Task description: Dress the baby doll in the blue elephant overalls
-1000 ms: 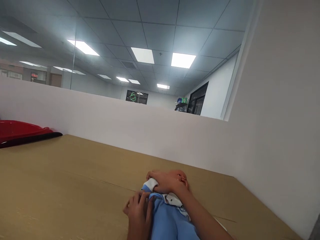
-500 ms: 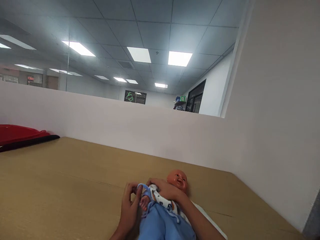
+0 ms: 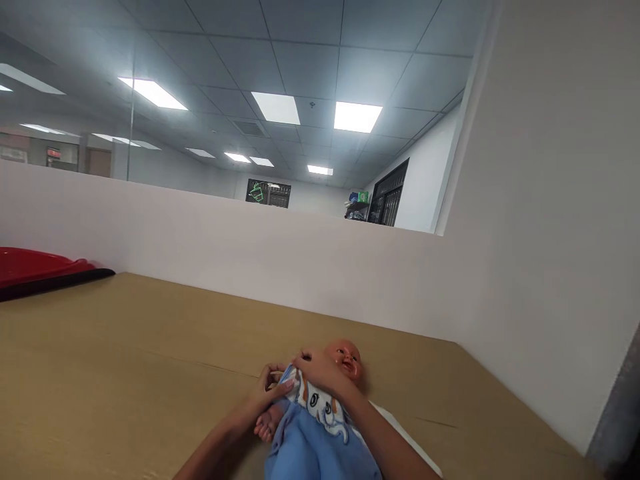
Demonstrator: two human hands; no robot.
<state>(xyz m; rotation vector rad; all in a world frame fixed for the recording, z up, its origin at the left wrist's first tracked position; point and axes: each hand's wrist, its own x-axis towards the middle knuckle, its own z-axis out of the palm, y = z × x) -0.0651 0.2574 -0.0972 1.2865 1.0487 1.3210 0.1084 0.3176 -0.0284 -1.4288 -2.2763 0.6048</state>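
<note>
A baby doll (image 3: pixel 346 357) lies face up on the table, its head pointing away from me. It has on blue trousers (image 3: pixel 310 450) and a white printed top (image 3: pixel 316 402) with blue edging. My left hand (image 3: pixel 271 389) pinches the blue-edged side of this top between thumb and fingers, by the doll's shoulder. Just below it, the doll's bare hand (image 3: pixel 267 425) rests on the tabletop. Across the doll's chest, under its chin, my right hand (image 3: pixel 320 370) has its fingers closed on the top's upper edge. White cloth (image 3: pixel 407 437) shows partly beneath the doll and my right forearm.
The wooden table (image 3: pixel 150 360) meets a white wall (image 3: pixel 280 257) at the back and right. A red plastic basin (image 3: pixel 40 265) with a dark bar-like edge (image 3: pixel 55 285) sits at the far left. Above the wall is a glass window.
My left hand has drawn the blue edge up over the doll's shoulder, towards my right hand. The doll's hand now lies lower and further left. My right fingers have closed on the cloth.
</note>
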